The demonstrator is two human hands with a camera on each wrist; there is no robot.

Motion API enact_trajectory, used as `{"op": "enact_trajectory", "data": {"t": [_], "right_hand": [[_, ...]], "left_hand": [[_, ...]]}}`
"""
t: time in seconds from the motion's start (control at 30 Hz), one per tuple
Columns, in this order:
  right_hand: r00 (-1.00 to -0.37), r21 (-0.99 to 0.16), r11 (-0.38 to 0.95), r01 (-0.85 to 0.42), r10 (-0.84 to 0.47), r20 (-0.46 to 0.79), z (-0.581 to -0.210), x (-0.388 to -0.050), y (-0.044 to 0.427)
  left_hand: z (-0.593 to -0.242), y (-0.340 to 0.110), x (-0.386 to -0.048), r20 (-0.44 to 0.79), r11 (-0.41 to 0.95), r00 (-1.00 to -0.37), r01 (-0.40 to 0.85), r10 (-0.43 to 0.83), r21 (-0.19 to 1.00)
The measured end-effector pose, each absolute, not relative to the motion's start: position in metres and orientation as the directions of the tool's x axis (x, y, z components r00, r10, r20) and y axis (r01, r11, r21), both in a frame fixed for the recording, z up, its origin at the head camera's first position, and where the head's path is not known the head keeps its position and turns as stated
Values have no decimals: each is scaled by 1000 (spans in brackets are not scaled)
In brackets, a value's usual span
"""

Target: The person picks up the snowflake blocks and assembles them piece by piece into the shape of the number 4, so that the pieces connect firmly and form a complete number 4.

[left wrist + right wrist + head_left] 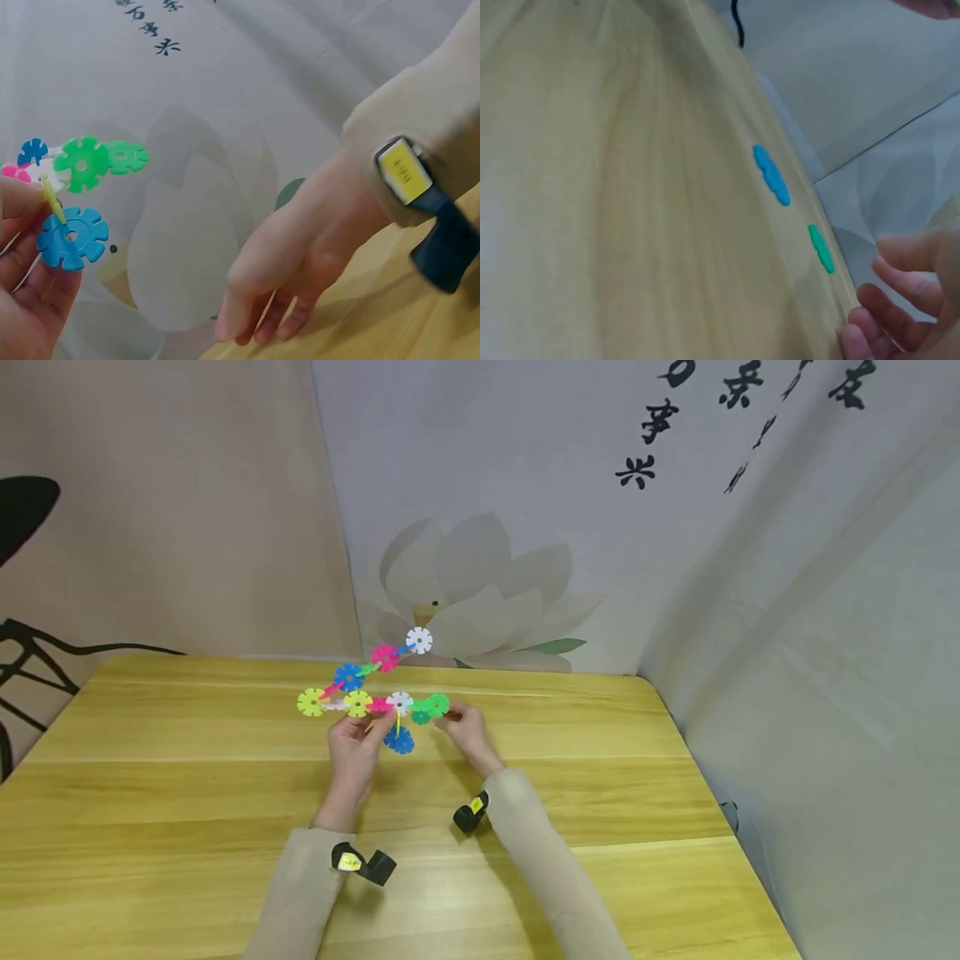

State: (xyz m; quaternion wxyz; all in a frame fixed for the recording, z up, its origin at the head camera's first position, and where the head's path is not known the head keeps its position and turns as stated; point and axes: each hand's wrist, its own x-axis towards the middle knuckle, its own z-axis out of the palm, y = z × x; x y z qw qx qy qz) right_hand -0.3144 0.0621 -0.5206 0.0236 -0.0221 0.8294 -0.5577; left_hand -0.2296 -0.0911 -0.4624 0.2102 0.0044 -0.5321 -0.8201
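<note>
My left hand (pixel 354 752) pinches a chain of notched, flower-shaped plastic linking discs (pixel 357 704) and holds it up over the table. Yellow, blue, pink, white and green discs run along it in a bent line. In the left wrist view a blue disc (pixel 72 238) hangs below a yellow one (pixel 52 199), beside the left thumb. My right hand (pixel 471 739) is near the green end; its fingers (pixel 904 277) are loosely bent with nothing between them. A blue disc (pixel 771 175) and a green disc (pixel 821 248) look foreshortened against the table in the right wrist view; whether they are loose I cannot tell.
The wooden table (pixel 187 802) ends at a pale curtain (pixel 480 460) printed with a flower and dark characters. Both sleeves carry black wrist cameras (pixel 381 867). A dark, curved piece of furniture (pixel 30 660) stands at the far left.
</note>
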Motion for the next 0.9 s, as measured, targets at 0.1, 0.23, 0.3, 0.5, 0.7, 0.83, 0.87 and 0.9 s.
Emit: {"op": "enact_trajectory", "data": {"t": [0.1, 0.23, 0.3, 0.5, 0.7, 0.83, 0.87, 0.9], "right_hand": [[-998, -903, 429, -27, -63, 0, -522, -319, 56], [-996, -882, 467, -60, -85, 22, -522, -322, 48], [-995, -870, 487, -70, -93, 28, -522, -323, 46], [-998, -884, 466, -42, -57, 17, -523, -322, 40], [-999, -928, 371, 19, -36, -35, -520, -321, 38], [-995, -921, 390, 20, -79, -55, -518, -320, 41], [-995, -916, 401, 14, -84, -52, -517, -320, 41], [-995, -911, 413, 7, -87, -47, -518, -320, 42]], "left_hand": [[-463, -90, -228, 214, -348, -915, 335, -343, 876], [-463, -88, -228, 207, -339, -921, 321, -331, 884], [-463, -87, -227, 202, -336, -924, 312, -324, 888], [-463, -86, -226, 220, -342, -926, 323, -308, 882], [-461, -86, -226, 206, -332, -931, 306, -303, 892], [-460, -86, -226, 207, -319, -930, 304, -303, 898], [-460, -86, -226, 211, -317, -929, 307, -304, 897], [-460, -86, -226, 215, -312, -928, 310, -303, 898]]}}
